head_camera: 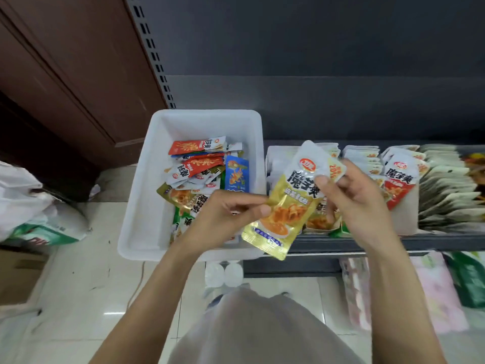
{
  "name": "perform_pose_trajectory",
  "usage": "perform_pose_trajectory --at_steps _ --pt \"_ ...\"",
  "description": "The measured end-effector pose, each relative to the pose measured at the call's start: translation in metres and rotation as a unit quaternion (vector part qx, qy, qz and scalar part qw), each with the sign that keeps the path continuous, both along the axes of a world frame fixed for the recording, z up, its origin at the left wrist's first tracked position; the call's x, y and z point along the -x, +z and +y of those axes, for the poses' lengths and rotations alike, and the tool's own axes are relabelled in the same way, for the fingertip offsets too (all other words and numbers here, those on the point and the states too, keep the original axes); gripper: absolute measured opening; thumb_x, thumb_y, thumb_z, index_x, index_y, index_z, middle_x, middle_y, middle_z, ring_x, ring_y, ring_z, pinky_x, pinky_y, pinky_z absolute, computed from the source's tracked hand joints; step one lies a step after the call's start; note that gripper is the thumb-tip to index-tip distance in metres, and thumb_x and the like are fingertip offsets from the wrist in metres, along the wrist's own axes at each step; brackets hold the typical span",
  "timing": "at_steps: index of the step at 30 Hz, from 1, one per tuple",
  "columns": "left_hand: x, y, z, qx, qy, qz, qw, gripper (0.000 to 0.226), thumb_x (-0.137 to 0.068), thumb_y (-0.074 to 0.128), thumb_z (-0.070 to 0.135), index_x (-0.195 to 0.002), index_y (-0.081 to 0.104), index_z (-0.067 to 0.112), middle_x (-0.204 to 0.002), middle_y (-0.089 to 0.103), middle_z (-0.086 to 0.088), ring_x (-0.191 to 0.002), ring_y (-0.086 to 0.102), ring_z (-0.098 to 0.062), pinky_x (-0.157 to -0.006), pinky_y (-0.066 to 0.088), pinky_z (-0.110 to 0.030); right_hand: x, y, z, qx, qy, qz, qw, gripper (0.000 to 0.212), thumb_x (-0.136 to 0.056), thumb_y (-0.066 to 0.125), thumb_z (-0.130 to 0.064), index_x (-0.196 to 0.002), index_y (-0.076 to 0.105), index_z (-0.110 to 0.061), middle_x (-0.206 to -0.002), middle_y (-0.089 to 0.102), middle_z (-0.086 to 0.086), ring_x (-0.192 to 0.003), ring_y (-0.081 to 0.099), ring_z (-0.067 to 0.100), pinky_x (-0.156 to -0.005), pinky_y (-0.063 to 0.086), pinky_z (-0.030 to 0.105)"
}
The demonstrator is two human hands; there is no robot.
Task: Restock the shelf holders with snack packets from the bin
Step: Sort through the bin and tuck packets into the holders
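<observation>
Head view showed a dark shelf [341,244] with rows of packets in white holders [405,219], and a white bin [139,206] of mixed snack packets beside it. Between them, the left hand [225,214] and right hand [359,203] each pinched a gold packet [288,206] in curled fingers.

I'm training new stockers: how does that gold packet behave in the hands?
Probably floppy: the gold packet bends between the left hand and right hand. Its glossy foil looks slippery, so pinch an edge. Likely light, since fingertips alone carry it.
</observation>
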State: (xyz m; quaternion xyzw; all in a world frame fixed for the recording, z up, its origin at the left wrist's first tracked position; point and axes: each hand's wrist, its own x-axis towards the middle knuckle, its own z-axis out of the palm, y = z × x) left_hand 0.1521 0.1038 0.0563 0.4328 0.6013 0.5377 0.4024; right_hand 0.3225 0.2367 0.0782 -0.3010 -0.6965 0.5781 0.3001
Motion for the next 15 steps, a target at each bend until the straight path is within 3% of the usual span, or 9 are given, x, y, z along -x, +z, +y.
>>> perform_pose_trajectory --at_steps 2,4,5,7,8,13,15 --pt "-0.021 -0.001 0.017 -0.018 -0.059 0.037 0.997 0.025 -0.083 0.065 0.020 -0.107 0.069 0.022 -0.092 0.072 0.017 -0.088 0.066 -0.001 -0.079 0.050 -0.016 -0.031 0.002 0.005 -0.004 -0.062 0.062 0.996 0.010 -0.084 0.058 -0.024 -0.091 0.063 -0.029 -0.075 0.069 -0.011 -0.052 0.057 0.008 -0.044 0.047 0.022" --pt "-0.036 -0.011 0.034 -0.038 -0.057 0.130 0.989 0.027 -0.086 0.066 0.026 -0.113 0.065 0.027 -0.101 0.069 0.019 -0.097 0.063 -0.001 -0.084 0.049 -0.020 -0.057 0.000 0.012 -0.017 -0.133 0.099 0.986 0.017 -0.086 0.058 -0.017 -0.091 0.065 -0.032 -0.084 0.070 -0.013 -0.074 0.065 0.005 -0.059 0.055 0.022" --pt "-0.039 -0.021 0.041 -0.038 -0.032 0.226 0.973 0.028 -0.086 0.064 0.035 -0.114 0.066 0.028 -0.104 0.069 0.017 -0.099 0.062 -0.004 -0.084 0.051 -0.026 -0.069 -0.003 0.016 -0.028 -0.159 0.101 0.982 0.018 -0.088 0.058 -0.015 -0.091 0.064 -0.032 -0.087 0.071 -0.013 -0.082 0.065 0.006 -0.066 0.056 0.023" --pt "-0.043 -0.042 0.050 -0.018 0.038 0.426 0.904 0.034 -0.084 0.055 0.046 -0.109 0.068 0.028 -0.101 0.069 0.010 -0.094 0.061 -0.014 -0.079 0.053 -0.034 -0.085 -0.011 0.021 -0.054 -0.180 0.090 0.978 0.020 -0.089 0.058 -0.015 -0.091 0.064 -0.034 -0.091 0.071 -0.013 -0.088 0.065 0.008 -0.076 0.056 0.027" --pt "-0.045 -0.050 0.052 -0.011 0.059 0.468 0.882 0.033 -0.083 0.055 0.044 -0.106 0.069 0.026 -0.100 0.069 0.008 -0.092 0.060 -0.017 -0.077 0.053 -0.034 -0.089 -0.016 0.023 -0.065 -0.180 0.082 0.978 0.022 -0.090 0.058 -0.016 -0.091 0.064 -0.037 -0.091 0.071 -0.013 -0.088 0.066 0.008 -0.079 0.056 0.028" --pt "-0.045 -0.065 0.058 -0.040 0.077 0.487 0.869 0.019 -0.078 0.072 0.021 -0.097 0.073 0.022 -0.097 0.066 0.003 -0.089 0.058 -0.021 -0.079 0.049 -0.032 -0.076 -0.060 0.029 -0.108 -0.137 -0.002 0.985 0.011 -0.092 0.060 -0.027 -0.094 0.060 -0.038 -0.088 0.067 -0.010 -0.086 0.064 0.014 -0.075 0.052 0.032" --pt "-0.044 -0.065 0.058 -0.033 0.071 0.491 0.867 0.019 -0.078 0.075 0.019 -0.097 0.073 0.022 -0.097 0.066 0.003 -0.090 0.058 -0.021 -0.080 0.048 -0.030 -0.067 -0.078 0.031 -0.112 -0.105 -0.054 0.987 0.008 -0.093 0.057 -0.031 -0.099 0.060 -0.028 -0.094 0.066 -0.007 -0.091 0.064 0.015 -0.076 0.053 0.034"
